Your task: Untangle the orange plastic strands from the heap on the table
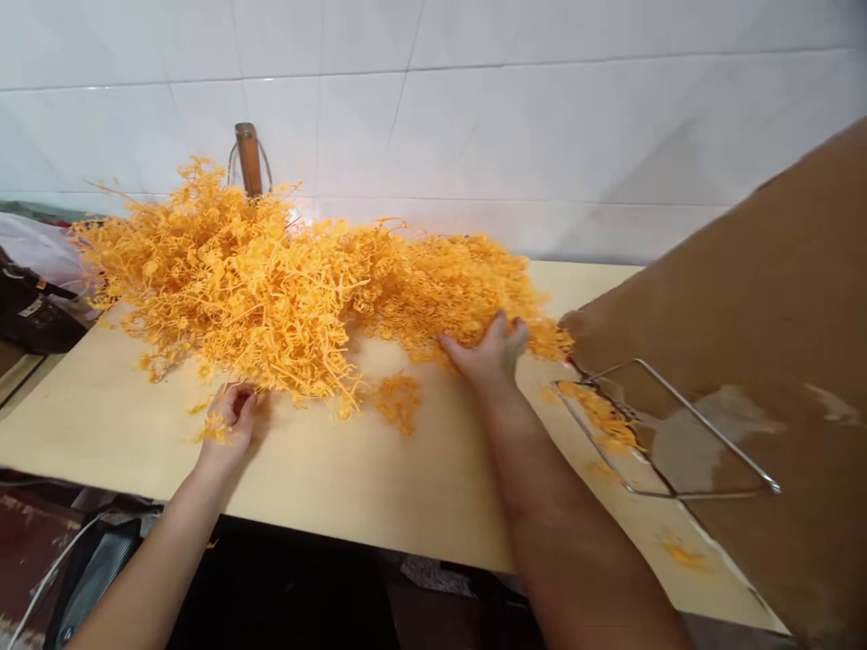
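Observation:
A big heap of orange, branching plastic-looking sprigs (257, 280) spreads over the left and middle of the pale table. Its flatter right part (461, 275) is slightly blurred. At the heap's front edge, my left hand (231, 413) has its fingers curled round; what they hold, if anything, is hidden. A few orange bits lie over the back of that hand. My right hand (491, 354) reaches the front of the flatter part, its thumb and fingers spread against the sprigs. Between the hands, a small loose tuft (397, 403) lies on the table.
A large brown cardboard sheet or box (759, 298) leans in from the right, with a bent metal wire frame (704, 411) before it. Orange scraps (602, 415) lie there on the tabletop (379, 483). A wooden handle (248, 158) stands behind the heap against the white tiled wall (433, 135).

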### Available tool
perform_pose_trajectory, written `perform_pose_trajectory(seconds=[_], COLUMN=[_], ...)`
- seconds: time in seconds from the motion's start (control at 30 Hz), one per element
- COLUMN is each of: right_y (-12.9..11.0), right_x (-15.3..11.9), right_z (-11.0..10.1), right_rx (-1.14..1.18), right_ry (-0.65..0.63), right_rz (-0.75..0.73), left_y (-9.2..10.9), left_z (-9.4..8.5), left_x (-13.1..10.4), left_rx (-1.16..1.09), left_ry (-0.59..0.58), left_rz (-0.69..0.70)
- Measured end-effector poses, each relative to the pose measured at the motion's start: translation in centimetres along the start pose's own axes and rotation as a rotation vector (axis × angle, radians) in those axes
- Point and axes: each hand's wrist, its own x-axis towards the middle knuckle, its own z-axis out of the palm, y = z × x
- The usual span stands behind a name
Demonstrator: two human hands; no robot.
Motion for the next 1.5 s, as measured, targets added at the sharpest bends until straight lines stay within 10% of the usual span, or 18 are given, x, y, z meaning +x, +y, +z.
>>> perform_pose_trajectory(seconds=[0.17,0.37,0.73,1.17,1.5], right_y=[-1.9,-6.6,-0.7,-0.6,-2.4], right_x=[-4.4,-10.6,-6.0,-6.6,-6.9], right_z=[-1.2,0.8,1.9,2.4,1.5], right_rx=[0.04,0.078,-0.165,-0.089,-0.064], right_ry=[0.27,-0.146,-0.017,-0.018,0.271], right_rz=[-0.408,-1.13,-0.884,-0.745,-0.864], left_y=[0.6,1.2,0.4,0.4,0.4], left_z=[-0.2,-0.1,-0.7,-0.4,-0.6], left_x=[-1.1,-2.0,-2.5,-2.4,-2.3], left_rx=[-0.031,-0.119,0.039,0.169,0.189], left_ry=[0.015,-0.015,-0.059,-0.084,-0.12], left_rz=[-0.029,-0.036,0.08,0.114,0.126])
